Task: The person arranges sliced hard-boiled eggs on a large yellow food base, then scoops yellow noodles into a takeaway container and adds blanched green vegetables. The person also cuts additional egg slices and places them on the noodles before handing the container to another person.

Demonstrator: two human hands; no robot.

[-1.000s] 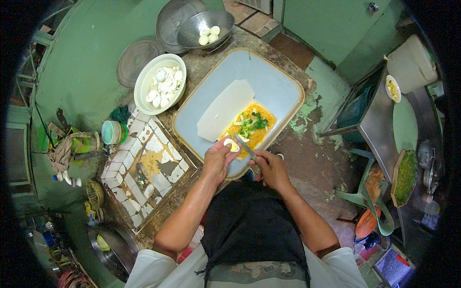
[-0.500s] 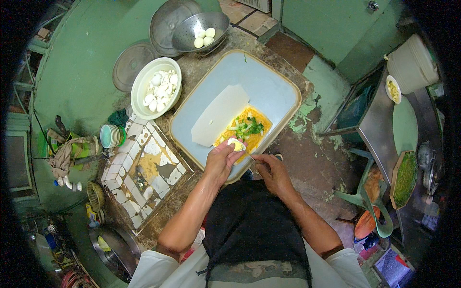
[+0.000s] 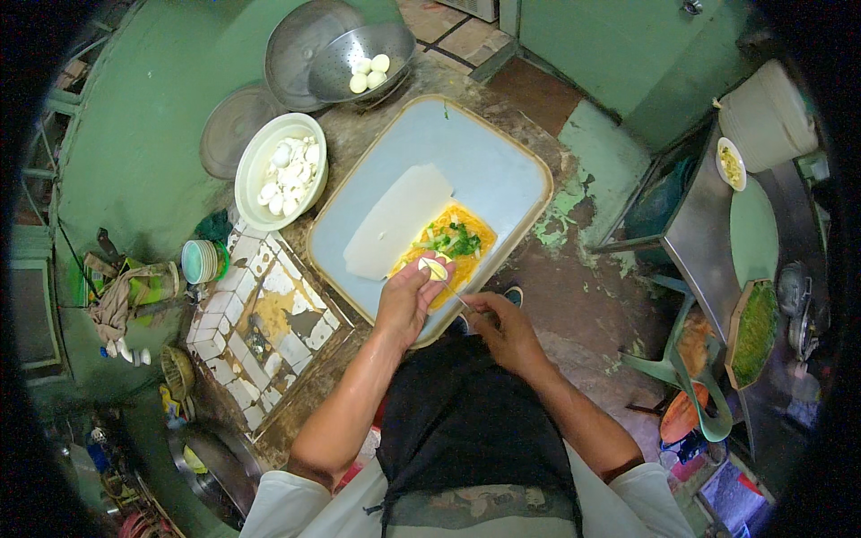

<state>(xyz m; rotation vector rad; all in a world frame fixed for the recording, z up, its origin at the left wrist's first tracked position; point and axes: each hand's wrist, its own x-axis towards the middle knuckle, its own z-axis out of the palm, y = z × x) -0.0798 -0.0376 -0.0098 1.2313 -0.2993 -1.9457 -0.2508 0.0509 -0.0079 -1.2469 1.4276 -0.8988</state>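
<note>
Over the near part of a pale blue tray point(image 3: 511, 170), my left hand point(image 3: 404, 309) holds a cut boiled egg point(image 3: 434, 268), its yellow yolk facing up. My right hand point(image 3: 508, 334) is closed around a thin metal blade, probably a small knife point(image 3: 460, 299); its tip reaches toward the egg, and its handle is hidden in the fingers. Beneath and beyond the egg lies an orange-yellow sheet point(image 3: 480, 264) topped with chopped greens point(image 3: 459, 240). A plain white sheet point(image 3: 399, 220) lies beside it, to the left.
A pale bowl point(image 3: 251, 193) of boiled eggs and white pieces stands left of the tray. Several whole eggs point(image 3: 369, 73) sit in a metal colander point(image 3: 386, 40) behind. Broken white tiles point(image 3: 269, 314) cover the counter at left. A green chair point(image 3: 715, 408) stands at right by a metal table point(image 3: 708, 242).
The egg's cut face now shows a pale line across the yolk. Both hands stay near the same spot over the tray. The whole view has shifted slightly.
</note>
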